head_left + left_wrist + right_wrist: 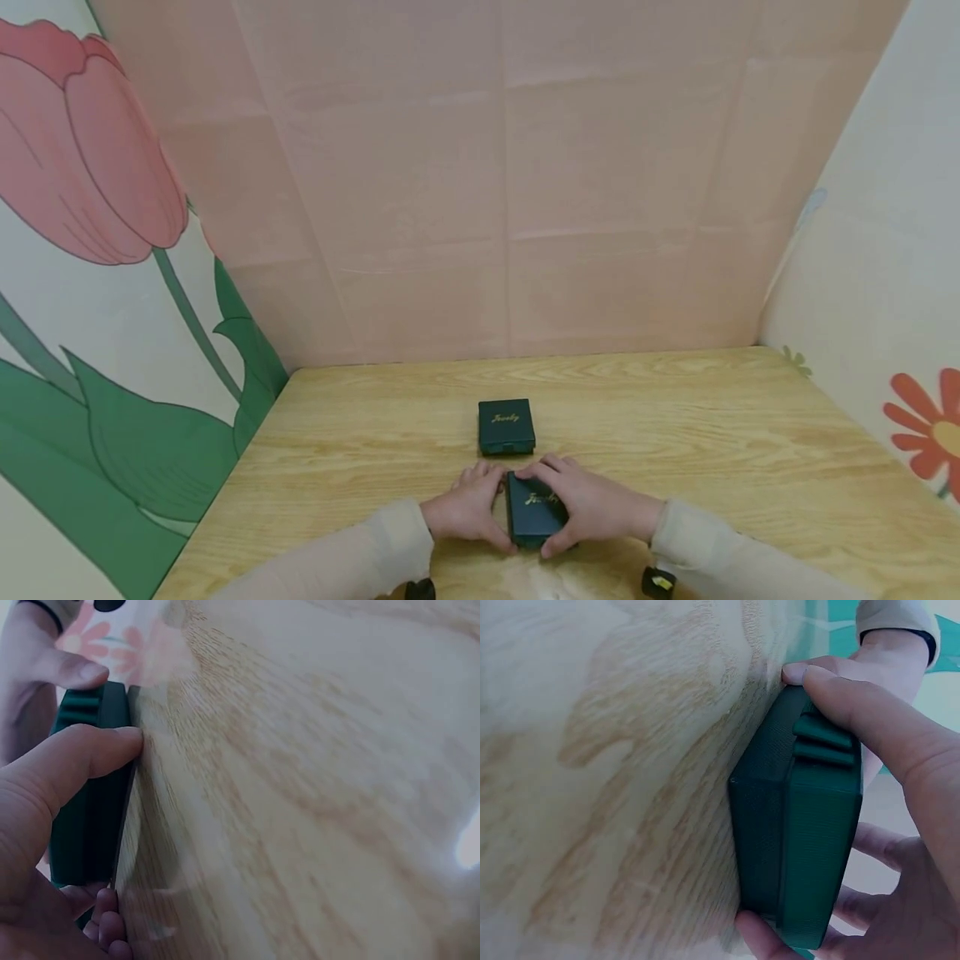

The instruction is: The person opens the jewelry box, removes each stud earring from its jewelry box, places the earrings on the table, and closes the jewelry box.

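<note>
Two dark green jewelry boxes with gold lettering are on the wooden table. Around the nearer jewelry box point(536, 512) are both hands. My right hand point(600, 504) grips it from the right, thumb at its near side and fingers reaching over the far side. From the left, my left hand point(472, 508) holds its edge, the thumb point(112, 742) at the near corner and the fingers curled by the far corner. The lid is closed; a small tab point(825, 742) shows on the near side. Just beyond the hands sits the second jewelry box point(506, 427), also closed.
The wood-grain table point(360, 417) runs back to a pink sheet point(420, 208). A tulip-printed panel point(97, 158) borders the left side, and a flower-printed white panel point(870, 267) stands on the right.
</note>
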Action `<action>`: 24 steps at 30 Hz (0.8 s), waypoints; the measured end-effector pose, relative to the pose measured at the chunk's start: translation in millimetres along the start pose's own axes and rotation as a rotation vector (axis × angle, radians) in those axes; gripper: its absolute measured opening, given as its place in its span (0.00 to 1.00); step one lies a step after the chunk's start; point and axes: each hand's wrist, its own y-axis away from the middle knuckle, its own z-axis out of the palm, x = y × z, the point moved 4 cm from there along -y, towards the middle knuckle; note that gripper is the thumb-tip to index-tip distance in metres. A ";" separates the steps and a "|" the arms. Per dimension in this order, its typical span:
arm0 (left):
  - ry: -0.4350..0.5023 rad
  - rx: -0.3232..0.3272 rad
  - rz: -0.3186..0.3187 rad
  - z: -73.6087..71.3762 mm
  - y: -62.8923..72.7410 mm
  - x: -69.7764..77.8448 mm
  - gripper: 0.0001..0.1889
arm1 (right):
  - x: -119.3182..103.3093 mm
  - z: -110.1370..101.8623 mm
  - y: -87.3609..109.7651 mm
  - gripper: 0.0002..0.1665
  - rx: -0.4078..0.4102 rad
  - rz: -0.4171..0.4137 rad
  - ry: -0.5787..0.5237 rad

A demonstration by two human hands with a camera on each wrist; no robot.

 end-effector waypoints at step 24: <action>0.434 0.179 0.066 -53.6 -15.3 74.2 0.50 | 12.0 -94.3 2.0 0.55 0.185 -0.053 0.066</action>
